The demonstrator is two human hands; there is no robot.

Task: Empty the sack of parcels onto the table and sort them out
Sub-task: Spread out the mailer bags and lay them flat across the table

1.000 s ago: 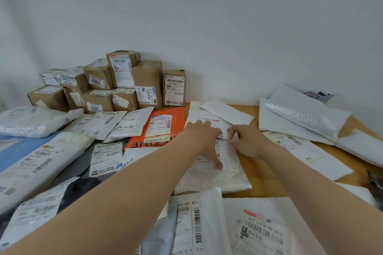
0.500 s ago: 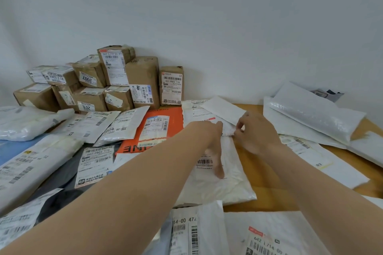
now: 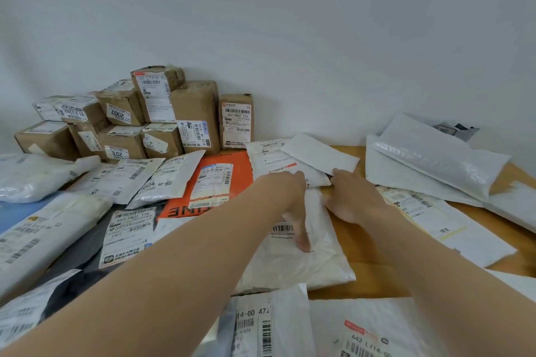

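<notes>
A flat white mailer [image 3: 275,161] with a printed label lies at the back of the wooden table [image 3: 374,278], partly under a plain white envelope [image 3: 319,152]. My left hand [image 3: 285,197] rests its fingers on the mailer's near edge, and its thumb stretches down onto a soft white bag [image 3: 316,264]. My right hand [image 3: 352,201] pinches the mailer's near right corner beneath the envelope. Parcels cover the table all round; no sack is in view.
Brown cartons [image 3: 194,113] are stacked against the wall at the back left. White pouches [image 3: 171,180] and an orange mailer [image 3: 229,165] lie left of my hands. Large white bags [image 3: 435,159] lie at the right. More labelled bags [image 3: 362,333] sit at the near edge.
Both hands have slid a little farther from me along the white mailer. My left fingers have bent at its edge, and my right hand has taken its corner.
</notes>
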